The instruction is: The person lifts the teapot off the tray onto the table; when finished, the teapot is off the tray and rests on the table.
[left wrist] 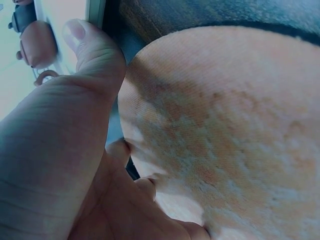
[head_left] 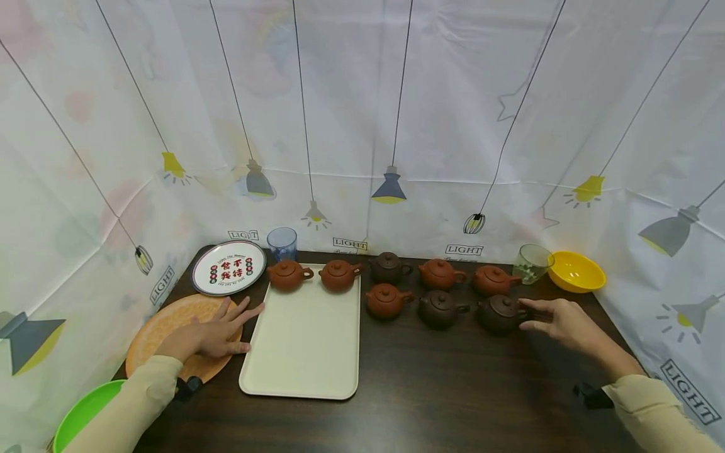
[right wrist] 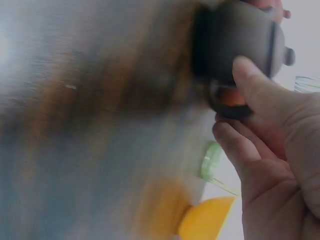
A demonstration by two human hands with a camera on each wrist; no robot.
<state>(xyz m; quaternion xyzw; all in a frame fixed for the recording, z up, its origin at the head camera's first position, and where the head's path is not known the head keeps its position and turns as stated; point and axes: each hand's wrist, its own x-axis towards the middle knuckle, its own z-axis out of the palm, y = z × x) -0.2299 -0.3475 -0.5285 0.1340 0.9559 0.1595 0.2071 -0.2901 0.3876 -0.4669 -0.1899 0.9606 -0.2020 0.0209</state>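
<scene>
My left hand (head_left: 218, 332) lies with spread fingers over the round orange-brown mat (head_left: 153, 330). Its fingertips and thumb reach the left rim of the cream tray (head_left: 303, 352); in the left wrist view the thumb touches the tray edge (left wrist: 95, 12). On the right, my right hand (head_left: 561, 322) holds a dark brown teapot (head_left: 498, 314) by its handle side, thumb on one side and fingers on the other. In the right wrist view the thumb overlaps this teapot (right wrist: 245, 40), which is somewhat blurred. Two reddish-brown teapots, one left (head_left: 287, 277) and one right (head_left: 338, 277), stand at the tray's far end.
Between tray and right hand stand several more teapots, reddish (head_left: 386, 302) and dark (head_left: 438, 309), in two rows. A green glass (head_left: 531, 264) and yellow bowl (head_left: 576, 272) are at back right. A white plate (head_left: 226, 267), blue glass (head_left: 282, 244) and green bowl (head_left: 85, 409) are left.
</scene>
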